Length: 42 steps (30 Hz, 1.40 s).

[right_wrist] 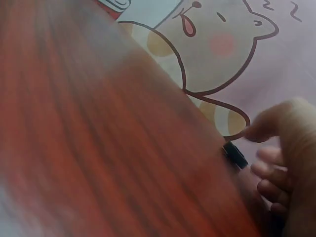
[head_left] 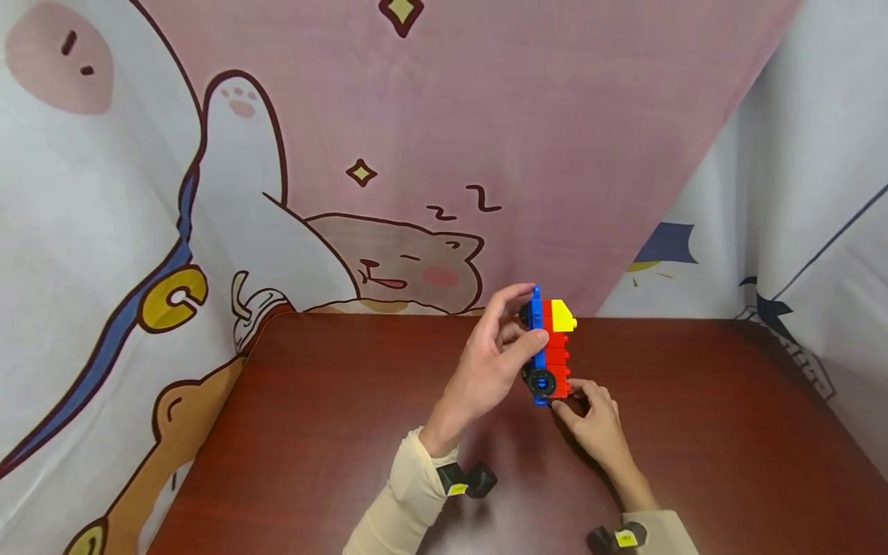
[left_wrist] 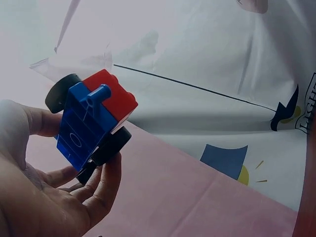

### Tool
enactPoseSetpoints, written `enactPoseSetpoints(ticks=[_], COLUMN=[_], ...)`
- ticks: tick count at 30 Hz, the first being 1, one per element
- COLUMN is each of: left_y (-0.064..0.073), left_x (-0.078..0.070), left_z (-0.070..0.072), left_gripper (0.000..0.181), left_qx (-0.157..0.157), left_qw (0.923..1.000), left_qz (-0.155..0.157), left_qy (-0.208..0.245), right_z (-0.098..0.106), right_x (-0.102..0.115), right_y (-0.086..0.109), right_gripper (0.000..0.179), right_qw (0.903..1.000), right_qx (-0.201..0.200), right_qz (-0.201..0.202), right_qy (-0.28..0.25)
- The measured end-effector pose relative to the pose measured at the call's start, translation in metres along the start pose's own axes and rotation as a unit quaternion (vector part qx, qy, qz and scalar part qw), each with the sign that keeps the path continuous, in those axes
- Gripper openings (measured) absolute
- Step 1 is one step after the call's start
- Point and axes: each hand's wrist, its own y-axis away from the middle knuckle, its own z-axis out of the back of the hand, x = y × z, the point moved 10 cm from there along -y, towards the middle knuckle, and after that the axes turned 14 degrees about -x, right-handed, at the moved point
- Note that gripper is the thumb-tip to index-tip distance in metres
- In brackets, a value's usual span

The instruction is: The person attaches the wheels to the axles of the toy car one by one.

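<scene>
My left hand (head_left: 482, 366) grips a toy car built from plastic blocks (head_left: 556, 356), raised over the table and turned on end. It has a blue base, black wheels, red blocks and a yellow sloped block (head_left: 562, 316). In the left wrist view the thumb and fingers clasp the blue underside (left_wrist: 81, 140), with a blue hitch peg (left_wrist: 98, 95) at the near end. My right hand (head_left: 602, 432) is just below the car, thumb and forefinger apart, tips close to its lower end. The right wrist view shows that hand (right_wrist: 289, 163) blurred, nothing visible between its fingers.
A dark red-brown wooden table (head_left: 312, 432) lies beneath both hands. Behind it hangs a pink and white cartoon-print cloth (head_left: 555, 154). Black wrist cameras (head_left: 479, 479) are strapped over the cream sleeves (head_left: 405, 493).
</scene>
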Motion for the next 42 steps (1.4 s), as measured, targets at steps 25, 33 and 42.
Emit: enactPoseSetpoints(ticks=[25, 33, 42], left_y=[0.002, 0.002, 0.003], left_x=[-0.001, 0.001, 0.008], left_z=[0.001, 0.002, -0.001], left_gripper=[0.052, 0.052, 0.049], left_qx=[0.002, 0.001, 0.009], left_qw=[0.9999, 0.9999, 0.9996], left_qz=[-0.007, -0.001, 0.024], left_qy=[-0.009, -0.011, -0.015], right_z=[-0.001, -0.001, 0.013], right_x=[0.013, 0.015, 0.043], right_y=[0.003, 0.002, -0.018], right_gripper=[0.030, 0.029, 0.030], right_qw=[0.9948, 0.9959, 0.9929], right_qx=[-0.034, -0.040, -0.026], right_qz=[0.083, 0.075, 0.054], right_qy=[0.050, 0.032, -0.102])
